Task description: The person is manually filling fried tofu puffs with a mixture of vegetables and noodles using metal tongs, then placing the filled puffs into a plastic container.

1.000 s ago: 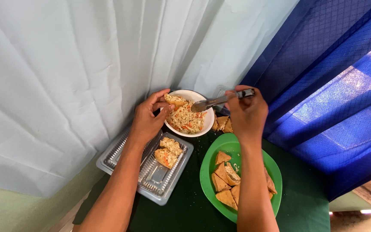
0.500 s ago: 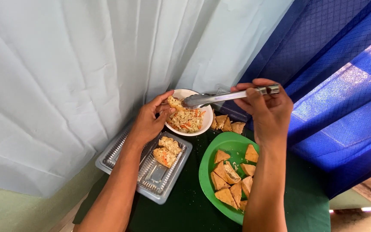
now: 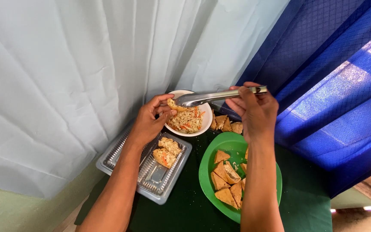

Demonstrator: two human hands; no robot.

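Tongs [image 3: 213, 97] of shiny metal sit in our right hand [image 3: 254, 112], fingers wrapped tight around the handle end, with the tips reaching left over the white bowl [image 3: 204, 124]. We cannot tell whether the tong tips themselves pinch anything. Our left hand [image 3: 149, 122] pinches a fried tofu pocket [image 3: 173, 104] between thumb and fingertips at the bowl's left rim, just under the tong tips. The bowl holds a shredded filling [image 3: 187, 120] of pale strands with orange bits. Below our left wrist lies a clear plastic tray [image 3: 121, 157] with two stuffed pockets [image 3: 166, 151] in it. A green plate [image 3: 207, 163] by our right forearm carries several triangular fried pieces [image 3: 224, 178], and more pieces [image 3: 226, 123] lie just right of the bowl. All of it rests on a dark green tablecloth [image 3: 185, 210], with a pale curtain [image 3: 86, 64] and a blue curtain [image 3: 323, 86] behind.
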